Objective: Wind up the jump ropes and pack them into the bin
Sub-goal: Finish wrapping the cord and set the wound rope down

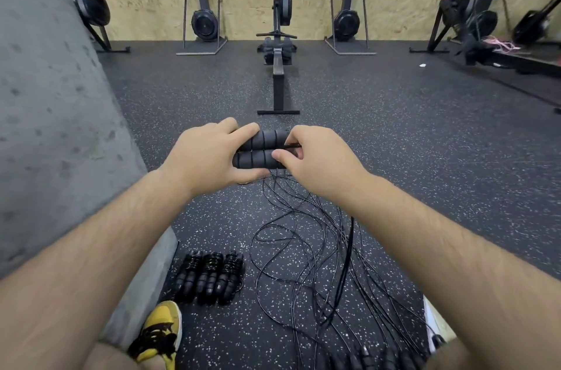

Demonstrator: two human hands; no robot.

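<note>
A pair of black foam handles (263, 148) was held side by side above the speckled rubber floor (409, 157), out in front of the person. The left grip (209, 154) was clenched round their left ends, thumb beneath and fingers over the top. The right grip (318, 158) was curled round their right ends, from which thin black cord (303, 248) hung down and was spread in loose loops on the floor. Three wound ropes (209, 278) were laid side by side near a yellow shoe (161, 327), beside a concrete wall (45, 111).
</note>
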